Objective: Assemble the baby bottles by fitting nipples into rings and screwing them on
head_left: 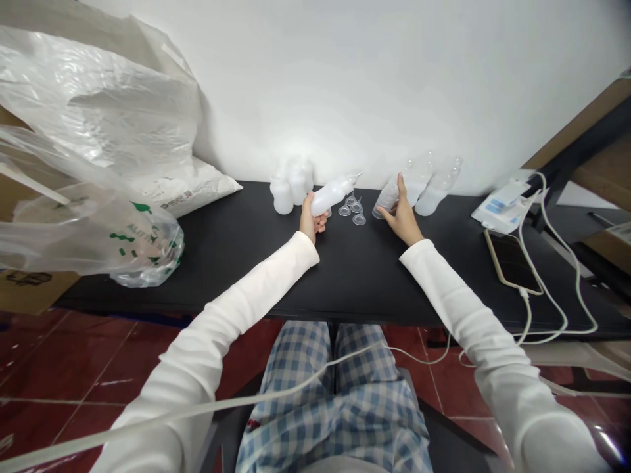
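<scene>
In my left hand (314, 222) is a translucent white squeeze bottle (329, 196), its pointed nozzle tilted up to the right. My left fingers are wrapped round its lower end. To the right, my right hand (403, 213) has its thumb and fingers round a clear, ribbed plastic piece (387, 199); whether it is one container or a nested stack cannot be made out. Between the hands lie several small clear funnel-shaped caps (359, 217). A few white bottles (282, 196) stand left of my left hand. Beyond my right hand stand clear-topped bottles (430, 197), partly hidden.
The black table (355, 276) runs along a white wall. On the left are a large white plastic sack (108, 105) and a clear bag with green print (138, 243). A phone (513, 261), white cables (559, 253) and a blue-white packet (500, 205) lie on the right.
</scene>
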Tool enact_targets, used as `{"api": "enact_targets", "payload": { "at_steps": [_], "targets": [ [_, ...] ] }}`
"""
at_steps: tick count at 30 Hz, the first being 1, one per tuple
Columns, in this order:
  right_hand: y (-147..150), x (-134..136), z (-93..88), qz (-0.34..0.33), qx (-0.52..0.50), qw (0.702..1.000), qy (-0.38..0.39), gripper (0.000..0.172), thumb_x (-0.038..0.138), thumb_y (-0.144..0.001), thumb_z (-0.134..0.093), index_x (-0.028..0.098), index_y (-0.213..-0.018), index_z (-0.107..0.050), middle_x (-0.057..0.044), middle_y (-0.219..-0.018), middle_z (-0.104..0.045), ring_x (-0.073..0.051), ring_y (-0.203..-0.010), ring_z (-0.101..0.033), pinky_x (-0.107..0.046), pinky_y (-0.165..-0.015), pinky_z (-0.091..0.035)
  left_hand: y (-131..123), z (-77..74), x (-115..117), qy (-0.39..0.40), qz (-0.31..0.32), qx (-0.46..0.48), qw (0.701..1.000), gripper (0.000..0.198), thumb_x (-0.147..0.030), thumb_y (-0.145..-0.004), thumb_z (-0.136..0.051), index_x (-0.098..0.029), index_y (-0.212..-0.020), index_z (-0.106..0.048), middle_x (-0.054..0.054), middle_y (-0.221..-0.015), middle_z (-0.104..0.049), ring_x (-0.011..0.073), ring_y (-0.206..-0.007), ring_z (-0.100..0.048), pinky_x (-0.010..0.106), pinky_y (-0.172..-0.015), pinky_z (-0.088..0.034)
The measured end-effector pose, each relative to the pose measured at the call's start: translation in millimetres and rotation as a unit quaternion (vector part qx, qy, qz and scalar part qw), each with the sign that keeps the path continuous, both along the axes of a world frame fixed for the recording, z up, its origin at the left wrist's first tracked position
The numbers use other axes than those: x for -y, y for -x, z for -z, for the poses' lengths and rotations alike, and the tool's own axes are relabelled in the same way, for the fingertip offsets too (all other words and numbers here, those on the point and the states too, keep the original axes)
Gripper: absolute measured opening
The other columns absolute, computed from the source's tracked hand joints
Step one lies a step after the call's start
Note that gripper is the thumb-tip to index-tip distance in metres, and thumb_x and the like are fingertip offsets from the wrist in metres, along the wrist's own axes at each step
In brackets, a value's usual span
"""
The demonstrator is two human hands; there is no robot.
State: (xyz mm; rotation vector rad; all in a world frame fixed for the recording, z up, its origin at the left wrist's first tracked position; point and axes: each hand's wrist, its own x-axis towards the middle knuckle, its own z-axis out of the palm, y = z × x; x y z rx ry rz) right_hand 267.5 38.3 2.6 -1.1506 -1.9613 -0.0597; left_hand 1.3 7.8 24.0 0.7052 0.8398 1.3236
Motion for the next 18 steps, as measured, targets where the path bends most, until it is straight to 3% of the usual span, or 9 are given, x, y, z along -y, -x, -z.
{"api": "enact_targets", "payload": {
  "at_steps": [5,9,14,18],
  "targets": [
    [-2,-6,10.0,0.006,-0.012,1.000,0.022,0.098,0.038,-0.092,-0.061,0.022,-0.167,-0.001,-0.021,-0.154,-0.046,-0.025,-0.100,-0.066,-0.046,-0.087,-0.060,0,-1.5,1,0.011,-0.003,-0.005,1.000,0.048,-0.064,-0.095,-0.047,-0.018,-0.093,-0.060,-0.004,-0.056,-0.048,0.0053,-0.036,-0.033,0.019,-0.036,-0.015],
    [-2,-5,8.3,0.023,0.011,1.000,-0.014,0.093,0.048,-0.092,-0.060,0.021,-0.165,-0.010,-0.022,-0.153,-0.045,-0.031,-0.112,-0.062,-0.053,-0.096,-0.055,-1,-3.2,2,0.014,-0.005,-0.005,1.000,0.047,-0.063,-0.094,-0.049,-0.018,-0.092,-0.059,-0.004,-0.055,-0.049,0.0048,-0.036,-0.033,0.018,-0.036,-0.015],
    [2,2,5.3,0.100,0.024,0.993,-0.061,0.087,0.061,-0.091,-0.058,0.020,-0.160,-0.024,-0.022,-0.149,-0.045,-0.038,-0.127,-0.051,-0.063,-0.102,-0.045,-2,0.1,2,0.006,0.009,-0.023,1.000,0.047,-0.064,-0.092,-0.052,-0.017,-0.094,-0.058,-0.004,-0.056,-0.050,0.0051,-0.037,-0.034,0.018,-0.037,-0.016],
    [7,12,1.9,0.115,-0.001,0.989,-0.088,0.064,0.052,-0.097,-0.049,0.019,-0.150,-0.038,-0.020,-0.138,-0.051,-0.036,-0.124,-0.051,-0.062,-0.104,-0.041,-5,4.5,2,-0.013,0.020,-0.058,0.998,0.044,-0.062,-0.092,-0.054,-0.019,-0.100,-0.055,-0.004,-0.057,-0.053,0.0057,-0.038,-0.037,0.017,-0.037,-0.017]
  ]
}}
